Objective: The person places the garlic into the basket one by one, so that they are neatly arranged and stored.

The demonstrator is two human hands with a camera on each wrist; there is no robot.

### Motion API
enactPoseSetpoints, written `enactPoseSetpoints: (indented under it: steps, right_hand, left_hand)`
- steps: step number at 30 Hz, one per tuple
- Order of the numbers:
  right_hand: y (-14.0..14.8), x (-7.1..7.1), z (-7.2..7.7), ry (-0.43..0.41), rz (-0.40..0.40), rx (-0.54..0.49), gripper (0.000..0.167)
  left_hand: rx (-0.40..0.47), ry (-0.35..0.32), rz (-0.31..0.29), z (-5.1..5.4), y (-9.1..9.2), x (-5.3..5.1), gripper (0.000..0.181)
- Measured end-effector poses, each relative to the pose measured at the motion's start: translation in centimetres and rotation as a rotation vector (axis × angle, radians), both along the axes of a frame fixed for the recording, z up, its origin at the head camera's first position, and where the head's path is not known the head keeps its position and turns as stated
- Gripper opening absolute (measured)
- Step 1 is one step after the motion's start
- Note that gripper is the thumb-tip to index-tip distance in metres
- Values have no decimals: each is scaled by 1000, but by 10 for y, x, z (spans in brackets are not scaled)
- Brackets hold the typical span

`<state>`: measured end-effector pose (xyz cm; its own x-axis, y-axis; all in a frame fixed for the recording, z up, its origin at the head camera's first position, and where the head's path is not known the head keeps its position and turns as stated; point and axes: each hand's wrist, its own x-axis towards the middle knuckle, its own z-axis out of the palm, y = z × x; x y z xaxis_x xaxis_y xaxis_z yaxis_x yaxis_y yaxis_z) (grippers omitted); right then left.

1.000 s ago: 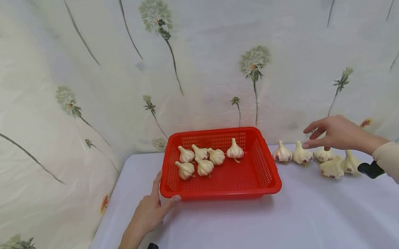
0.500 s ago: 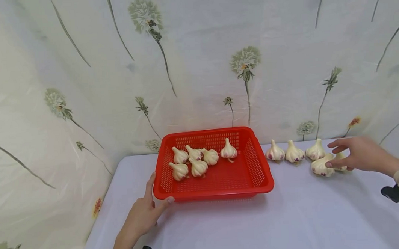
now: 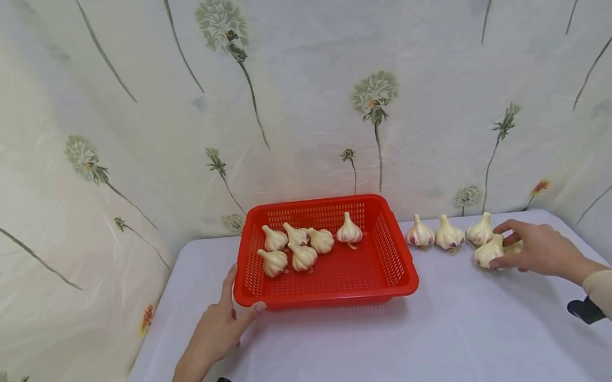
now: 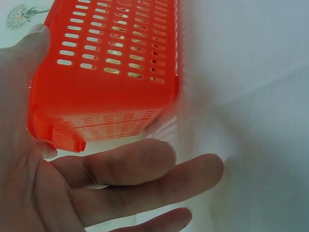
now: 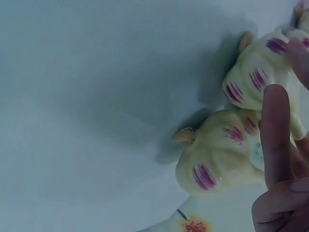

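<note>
A red plastic basket (image 3: 327,296) stands on the white-covered table with several garlic bulbs (image 3: 303,257) inside, most of them grouped at its left. My left hand (image 3: 212,334) rests against the basket's near left corner, thumb and index finger spread along the rim. In the left wrist view its other fingers (image 4: 145,191) extend fairly straight beside the basket wall. At the right, my right hand (image 3: 542,248) has thumb and fingers around a garlic bulb (image 3: 487,253) in the front of the loose group. Another bulb (image 5: 217,154) lies close beside it, mostly covered by the hand in the head view.
To the right of the basket, other garlic bulbs (image 3: 449,234) stand in a row near the table's back edge. A floral cloth (image 3: 291,99) hangs behind the table. White tabletop (image 3: 376,349) extends in front of the basket.
My right hand has moved from above the back row down to the front bulb, its thumb and fingers closing in around it. The left hand stays at the basket corner. The head view has shifted slightly.
</note>
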<state>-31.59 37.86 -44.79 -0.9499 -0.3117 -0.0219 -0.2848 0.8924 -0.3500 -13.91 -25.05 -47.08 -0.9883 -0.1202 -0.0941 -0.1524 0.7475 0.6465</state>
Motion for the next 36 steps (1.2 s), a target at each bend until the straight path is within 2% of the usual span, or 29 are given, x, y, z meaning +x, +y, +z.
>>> enactPoseSetpoints:
  steps: [6, 13, 20, 24, 27, 31, 36]
  right_hand:
    - [-4, 1, -4, -46, -35, -2, 94]
    - [-1, 2, -10, 19, -26, 26, 91]
    - [1, 6, -17, 31, -31, 5, 91]
    - [1, 9, -19, -3, -29, -26, 94]
    - [0, 10, -20, 15, -11, -22, 94]
    - [0, 9, -22, 86, 24, -7, 85]
    - [-1, 12, -26, 67, 36, 10, 66]
  left_hand:
    - [3, 12, -10, 0, 0, 0, 106]
    - [-2, 6, -2, 1, 1, -2, 107]
    - [-1, -3, 2, 2, 2, -1, 108]
    - [-1, -5, 3, 2, 2, 1, 108]
    - [3, -3, 4, 2, 1, 2, 107]
    - [4, 1, 4, 2, 1, 2, 107]
    - [-4, 7, 4, 0, 1, 0, 108]
